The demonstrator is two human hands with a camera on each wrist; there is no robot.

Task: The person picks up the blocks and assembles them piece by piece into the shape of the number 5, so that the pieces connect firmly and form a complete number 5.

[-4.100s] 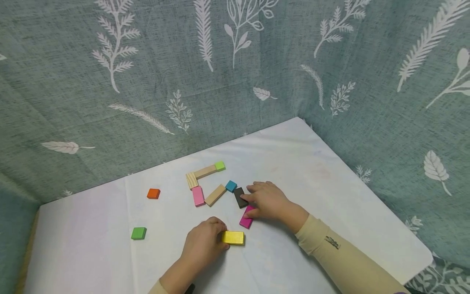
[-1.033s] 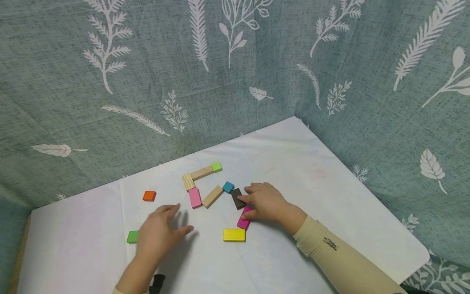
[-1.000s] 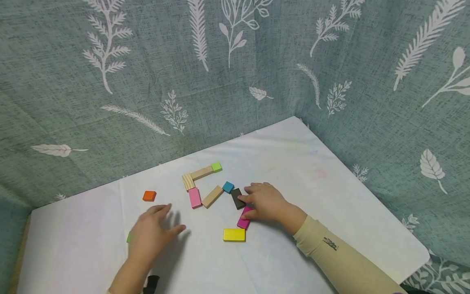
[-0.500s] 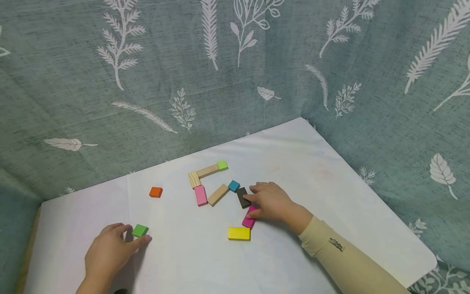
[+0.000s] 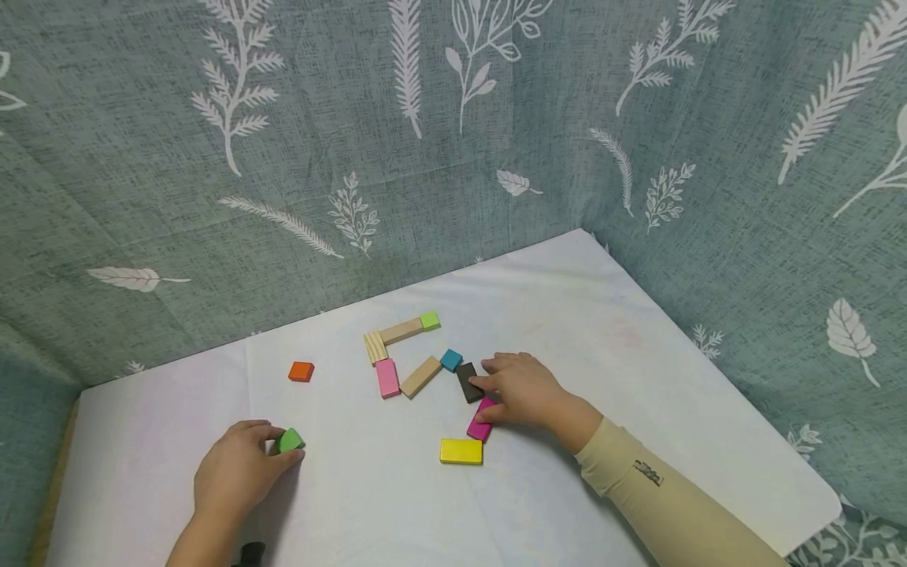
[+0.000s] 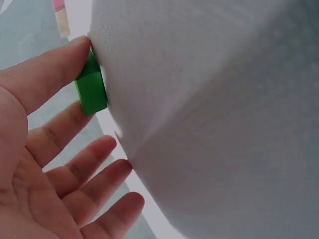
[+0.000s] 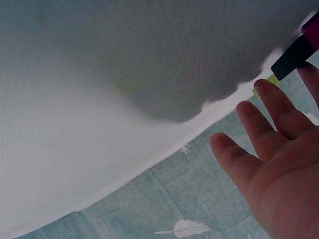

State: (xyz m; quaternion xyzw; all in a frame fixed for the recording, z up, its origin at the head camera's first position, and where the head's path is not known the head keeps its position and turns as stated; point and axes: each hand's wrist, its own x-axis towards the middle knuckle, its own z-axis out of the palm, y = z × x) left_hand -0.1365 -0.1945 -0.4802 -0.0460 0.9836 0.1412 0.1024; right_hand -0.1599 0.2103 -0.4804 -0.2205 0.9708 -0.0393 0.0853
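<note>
On the left of the table my left hand (image 5: 236,466) pinches a green block (image 5: 290,441) between thumb and index finger. In the left wrist view the green block (image 6: 91,88) sits between those two fingertips, the other fingers spread apart. My right hand (image 5: 527,387) rests farther right, its index fingertip on a black block (image 5: 466,383) and its thumb on a magenta block (image 5: 479,425). Its fingers are relaxed and spread in the right wrist view, beside the dark block (image 7: 294,56). A yellow block (image 5: 461,451) lies just below the magenta one.
A bent row runs from a lime block (image 5: 429,320) through a plain wood block (image 5: 401,331), a striped one (image 5: 375,347), a pink one (image 5: 386,378) and another plain one (image 5: 421,376) to a blue block (image 5: 451,360). An orange block (image 5: 301,372) lies apart. Patterned cloth (image 5: 298,157) hangs behind.
My left hand let go of the yellow block, moved left to the green block and now pinches it, shifting it slightly right and turning it. The right hand has stayed in place.
</note>
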